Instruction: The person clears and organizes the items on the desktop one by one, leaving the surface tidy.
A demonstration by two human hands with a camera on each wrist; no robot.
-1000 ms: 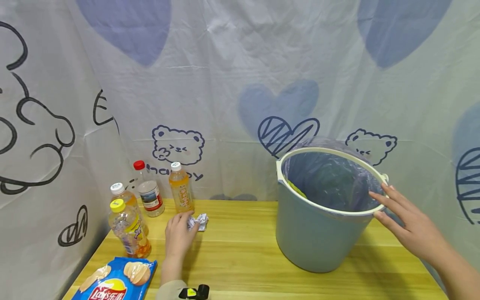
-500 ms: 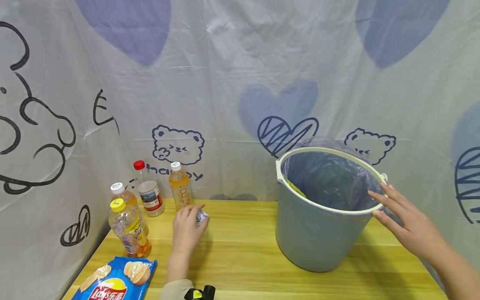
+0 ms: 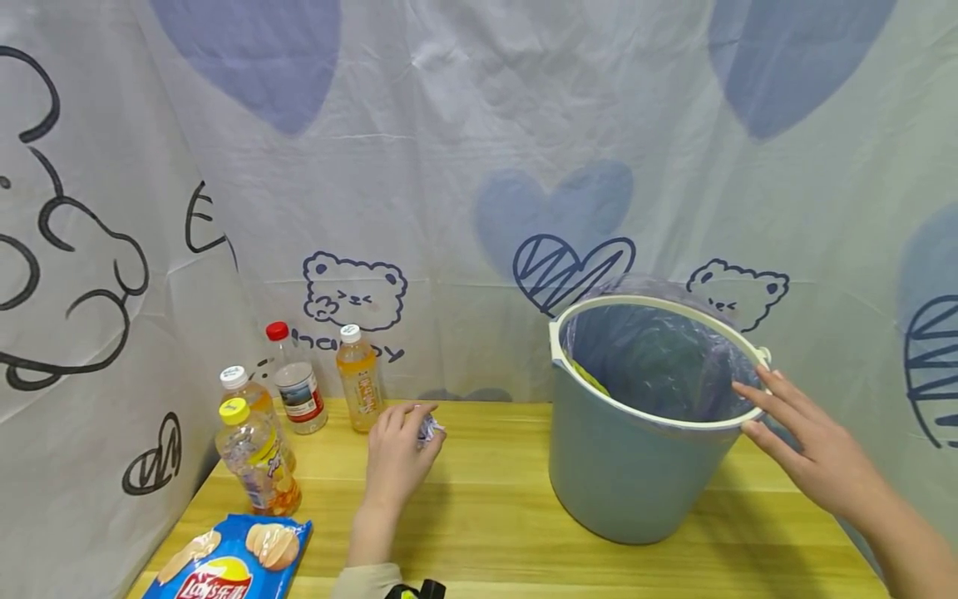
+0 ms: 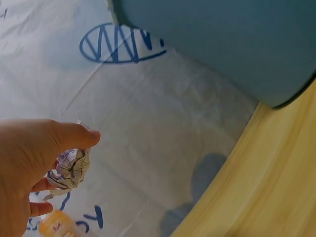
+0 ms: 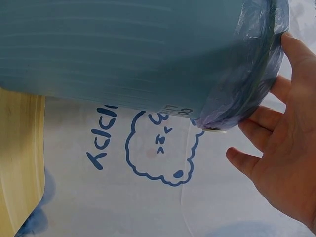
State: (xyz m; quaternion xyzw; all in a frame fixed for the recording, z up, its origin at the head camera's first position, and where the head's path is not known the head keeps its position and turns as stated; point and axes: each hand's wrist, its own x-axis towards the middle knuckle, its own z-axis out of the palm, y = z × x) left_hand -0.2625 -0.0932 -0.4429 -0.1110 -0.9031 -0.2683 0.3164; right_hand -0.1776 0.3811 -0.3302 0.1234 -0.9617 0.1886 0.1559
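My left hand (image 3: 400, 453) pinches a crumpled paper ball (image 4: 73, 167) between thumb and fingers, above the table's left half. In the left wrist view the ball shows dark printed lines. My right hand (image 3: 819, 449) rests on the right side of the rim of a blue-grey trash bin (image 3: 621, 474). Its fingers are spread and nearly straight, and the right wrist view shows them touching the clear plastic liner (image 5: 237, 84) folded over the rim. Something yellow-green (image 3: 590, 378) shows inside the bin by its left wall. The bin's bottom inside is hidden.
Left of my left hand stand a red-capped bottle (image 3: 299, 395), an orange drink bottle (image 3: 361, 383), a yellow-capped bottle (image 3: 258, 462) and a white-capped bottle (image 3: 258, 393) behind it. A blue chip bag (image 3: 239, 557) lies at the front left. A printed curtain (image 3: 449, 208) hangs behind the wooden table (image 3: 486, 516).
My left hand has taken hold of the paper ball near the orange bottle and carried it to the right. My right hand stays on the bin's rim.
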